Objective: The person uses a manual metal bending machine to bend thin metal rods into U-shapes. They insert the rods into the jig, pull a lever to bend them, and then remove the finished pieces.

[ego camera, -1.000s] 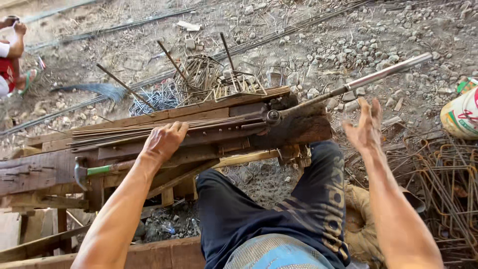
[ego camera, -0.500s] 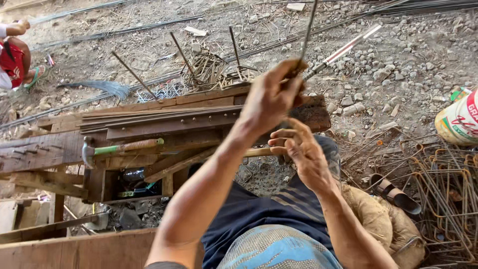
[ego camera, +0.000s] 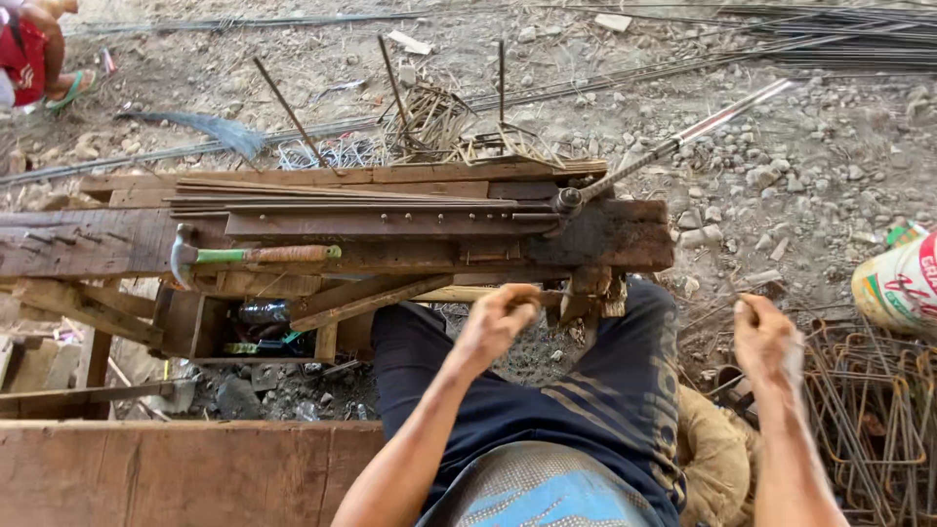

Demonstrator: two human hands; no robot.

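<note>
Worker's left hand (ego camera: 500,317) fists near bench (ego camera: 605,234); right hand (ego camera: 766,337) pinches thin rod, which could slip into stirrups (ego camera: 869,410).

Beyond the left hand's fingers (ego camera: 512,303) the counter (ego camera: 88,244) is rough, weathered wood carrying dull rusty steel rods (ego camera: 371,200), a wooden-handled metal hammer (ego camera: 249,256) and a shinier metal lever (ego camera: 683,137).
</note>
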